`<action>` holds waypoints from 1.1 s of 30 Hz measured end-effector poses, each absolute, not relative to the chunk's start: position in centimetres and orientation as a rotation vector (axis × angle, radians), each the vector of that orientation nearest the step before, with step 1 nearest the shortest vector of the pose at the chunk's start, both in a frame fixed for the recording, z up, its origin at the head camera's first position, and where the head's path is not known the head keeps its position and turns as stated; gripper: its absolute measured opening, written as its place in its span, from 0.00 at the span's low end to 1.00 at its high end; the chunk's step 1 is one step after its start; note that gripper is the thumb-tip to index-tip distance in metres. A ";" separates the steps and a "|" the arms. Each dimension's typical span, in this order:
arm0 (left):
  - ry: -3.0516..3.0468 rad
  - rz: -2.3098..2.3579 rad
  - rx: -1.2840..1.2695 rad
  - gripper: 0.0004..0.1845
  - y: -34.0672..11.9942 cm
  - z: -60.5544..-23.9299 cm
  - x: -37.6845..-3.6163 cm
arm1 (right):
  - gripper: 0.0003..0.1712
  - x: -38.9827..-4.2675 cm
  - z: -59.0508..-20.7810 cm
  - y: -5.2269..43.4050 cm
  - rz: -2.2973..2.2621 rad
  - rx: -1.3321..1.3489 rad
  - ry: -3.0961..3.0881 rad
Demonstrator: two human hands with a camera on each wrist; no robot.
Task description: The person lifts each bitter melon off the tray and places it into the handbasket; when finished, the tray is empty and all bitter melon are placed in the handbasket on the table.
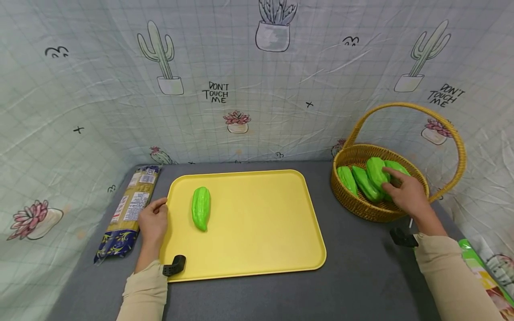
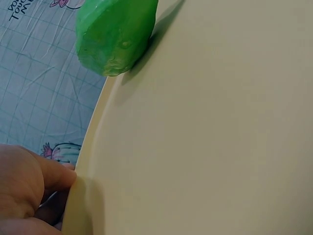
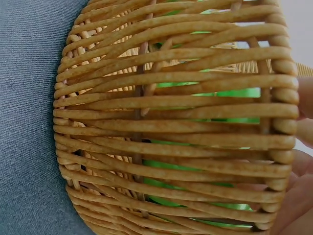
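Observation:
On the left part of the yellow tray lies a glossy green, ridged, tapering vegetable. My left hand touches the tray's left rim with bent, relaxed fingers. In the left wrist view, a fingertip meets the rim. Several similar green vegetables lie in a wicker basket at the right. My right hand reaches over the basket's front rim, thumb and forefinger apart, against one of these vegetables. The basket wall hides most of that contact in the right wrist view.
Left of the tray lies a long clear pack of what looks like dry noodles. A tall handle arches over the basket. A green printed package lies at the right edge, partly behind my sleeve. Patterned cloth closes off the back.

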State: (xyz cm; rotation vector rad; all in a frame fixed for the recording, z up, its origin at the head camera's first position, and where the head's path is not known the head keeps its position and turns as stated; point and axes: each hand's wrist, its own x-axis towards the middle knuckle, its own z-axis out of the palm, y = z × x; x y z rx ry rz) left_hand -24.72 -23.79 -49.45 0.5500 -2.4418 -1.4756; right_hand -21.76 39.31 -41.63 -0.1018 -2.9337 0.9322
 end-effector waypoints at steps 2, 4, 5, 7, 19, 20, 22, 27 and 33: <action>-2.440 -1.480 0.555 0.20 -23.8 -49.4 -24.7 | 0.33 -21.5 -41.5 39.0 0.890 -0.099 -2.913; -2.440 -1.483 0.563 0.20 -23.8 -49.4 -24.7 | 0.32 -21.4 -41.3 38.7 0.860 -0.096 -2.886; -2.439 -1.483 0.567 0.20 -23.8 -49.4 -24.7 | 0.32 -21.3 -41.2 38.5 0.853 -0.091 -2.872; -2.434 -1.480 0.571 0.20 -23.8 -49.4 -24.7 | 0.31 -21.3 -41.1 38.2 0.836 -0.088 -2.840; -2.424 -1.478 0.552 0.20 -23.7 -49.4 -24.7 | 0.30 -21.0 -40.9 37.4 0.864 -0.126 -2.762; -2.423 -1.478 0.554 0.20 -23.7 -49.4 -24.8 | 0.30 -21.0 -41.0 37.4 0.863 -0.123 -2.752; -2.422 -1.481 0.558 0.20 -23.7 -49.3 -24.8 | 0.30 -20.9 -41.1 37.3 0.854 -0.118 -2.732; -2.422 -1.509 0.568 0.20 -23.6 -49.2 -24.7 | 0.31 -20.8 -41.1 37.1 0.866 -0.133 -2.677; -2.418 -1.519 0.555 0.20 -23.7 -49.2 -24.6 | 0.33 -20.9 -40.5 36.3 0.993 -0.146 -2.602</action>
